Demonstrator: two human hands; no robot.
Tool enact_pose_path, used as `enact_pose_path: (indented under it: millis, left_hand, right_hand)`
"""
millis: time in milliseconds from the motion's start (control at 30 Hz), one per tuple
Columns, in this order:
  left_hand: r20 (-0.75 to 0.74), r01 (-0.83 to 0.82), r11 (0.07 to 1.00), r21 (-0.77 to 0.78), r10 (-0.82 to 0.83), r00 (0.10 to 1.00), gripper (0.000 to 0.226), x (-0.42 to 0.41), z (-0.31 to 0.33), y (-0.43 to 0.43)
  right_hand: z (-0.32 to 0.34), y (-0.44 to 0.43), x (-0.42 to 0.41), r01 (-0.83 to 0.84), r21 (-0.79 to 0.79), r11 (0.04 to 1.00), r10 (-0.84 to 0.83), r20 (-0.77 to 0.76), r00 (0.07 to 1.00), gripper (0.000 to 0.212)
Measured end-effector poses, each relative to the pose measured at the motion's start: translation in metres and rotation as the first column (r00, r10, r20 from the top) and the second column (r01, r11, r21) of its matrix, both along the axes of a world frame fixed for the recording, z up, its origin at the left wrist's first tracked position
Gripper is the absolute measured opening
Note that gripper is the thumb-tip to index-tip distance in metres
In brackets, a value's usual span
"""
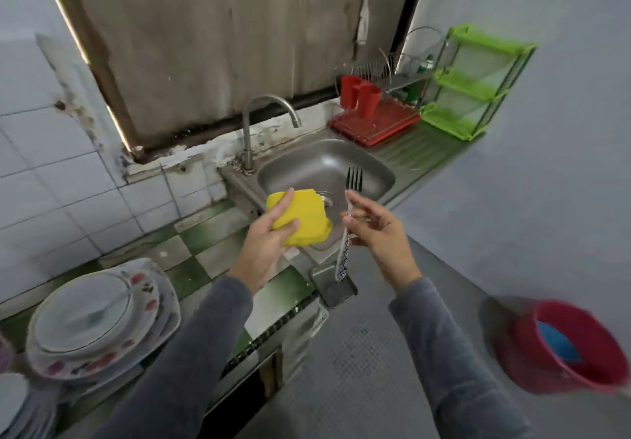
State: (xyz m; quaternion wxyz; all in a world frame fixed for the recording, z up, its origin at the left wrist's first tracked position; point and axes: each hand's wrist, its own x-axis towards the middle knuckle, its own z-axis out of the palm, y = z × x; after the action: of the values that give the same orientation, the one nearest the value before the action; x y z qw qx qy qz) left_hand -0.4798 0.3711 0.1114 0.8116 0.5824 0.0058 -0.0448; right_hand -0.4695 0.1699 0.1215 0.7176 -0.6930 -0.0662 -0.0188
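Seen from the head camera, the left hand (pixel 263 244) grips the one yellow sponge (pixel 304 220), and the right hand (pixel 379 233) pinches the one fork (pixel 353 182) just beside it. The tines point up, and both are held over the sink (pixel 307 162), probably so drips fall into the basin. Left of the left hand waits a plate stack (pixel 99 315), its number blurred; well beyond the right hand stand two red cups (pixel 360 95), and down to its right sits one red bucket (pixel 587 363).
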Motion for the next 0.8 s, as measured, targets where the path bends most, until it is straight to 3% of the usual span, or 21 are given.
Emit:
enact_pose_path:
  millis: [267,800]
  left_hand:
    - [-0.012,0.025,1.000,0.008,-0.025,1.000,0.057,0.065,0.005,-0.063]
    - [0.071,-0.056,0.997,-0.057,0.060,0.996,0.056,0.277,0.043,-0.087]
  right_hand:
    - [0.005,-0.074,0.061,0.115,0.026,0.993,-0.115,0.023,0.993,0.043]
    - [0.045,-0.076,0.273,0.201,-0.009,0.979,-0.197,0.180,0.964,0.039]
